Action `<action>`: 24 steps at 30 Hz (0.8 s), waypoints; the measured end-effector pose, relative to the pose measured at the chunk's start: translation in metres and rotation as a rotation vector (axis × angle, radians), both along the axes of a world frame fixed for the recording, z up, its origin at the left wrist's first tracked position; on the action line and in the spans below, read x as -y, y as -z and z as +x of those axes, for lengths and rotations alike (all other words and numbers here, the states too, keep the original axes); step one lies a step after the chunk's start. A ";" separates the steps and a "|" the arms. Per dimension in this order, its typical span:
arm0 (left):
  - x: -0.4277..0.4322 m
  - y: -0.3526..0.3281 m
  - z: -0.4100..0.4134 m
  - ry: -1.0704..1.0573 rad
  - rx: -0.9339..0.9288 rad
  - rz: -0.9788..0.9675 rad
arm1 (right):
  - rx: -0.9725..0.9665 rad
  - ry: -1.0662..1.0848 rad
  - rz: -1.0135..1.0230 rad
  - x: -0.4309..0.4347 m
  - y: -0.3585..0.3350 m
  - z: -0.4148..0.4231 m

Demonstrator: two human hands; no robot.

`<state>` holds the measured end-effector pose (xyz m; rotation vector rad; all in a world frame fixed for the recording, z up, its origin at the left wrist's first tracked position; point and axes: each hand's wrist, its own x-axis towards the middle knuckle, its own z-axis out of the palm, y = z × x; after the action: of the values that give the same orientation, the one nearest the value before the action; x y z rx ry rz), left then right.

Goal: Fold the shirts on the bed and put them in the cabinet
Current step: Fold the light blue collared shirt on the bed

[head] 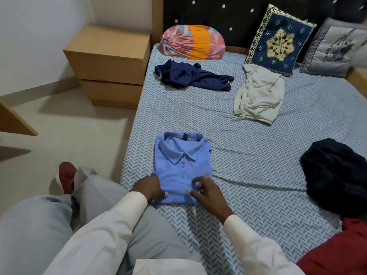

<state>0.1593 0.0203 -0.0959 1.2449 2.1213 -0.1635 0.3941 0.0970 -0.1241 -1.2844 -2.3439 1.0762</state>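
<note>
**Hand Position on Folded Blue Polo Shirt**

A wooden bedside cabinet [107,64] stands left of the bed [258,147]. The blue polo shirt [182,165] lies folded, collar up, near the bed's left edge. The left hand [148,186] grips the shirt's lower left corner, fingers curled over the edge. The right hand [204,192] rests on the lower right part of the shirt, fingers bent, tips touching the fabric; whether it pinches the cloth cannot be told. The hands are near each other but apart. Farther up the bed lie an unfolded navy shirt [192,77] and a crumpled cream shirt [258,96]. A dark garment [333,175] lies at the right.
</note>
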 end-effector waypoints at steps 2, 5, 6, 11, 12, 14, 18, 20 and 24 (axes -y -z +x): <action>-0.005 -0.001 -0.007 -0.053 -0.017 0.054 | -0.046 0.174 0.003 -0.020 0.000 0.002; -0.018 -0.002 -0.015 -0.189 -0.004 0.228 | -0.051 0.413 0.037 -0.063 -0.010 -0.009; -0.024 -0.003 -0.018 -0.231 0.017 0.280 | -0.032 0.453 0.024 -0.076 -0.016 -0.017; -0.053 -0.008 -0.024 -0.399 0.063 0.296 | 0.112 0.466 -0.003 -0.129 -0.012 -0.051; -0.056 -0.006 -0.025 -0.408 0.045 0.288 | 0.142 0.474 -0.025 -0.133 -0.013 -0.054; -0.060 -0.001 -0.030 -0.412 0.012 0.291 | 0.132 0.523 -0.097 -0.140 -0.013 -0.059; -0.061 0.008 -0.034 -0.417 -0.025 0.339 | 0.148 0.605 -0.170 -0.141 -0.018 -0.063; -0.060 0.012 -0.034 -0.427 -0.013 0.355 | 0.171 0.561 -0.199 -0.136 -0.022 -0.061; -0.050 0.016 -0.031 -0.393 0.050 0.264 | 0.157 0.436 -0.435 -0.113 -0.019 -0.042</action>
<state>0.1282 0.0706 -0.1116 0.9315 2.3489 0.3242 0.3523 0.2097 -0.1049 -1.9822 -1.8389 1.4112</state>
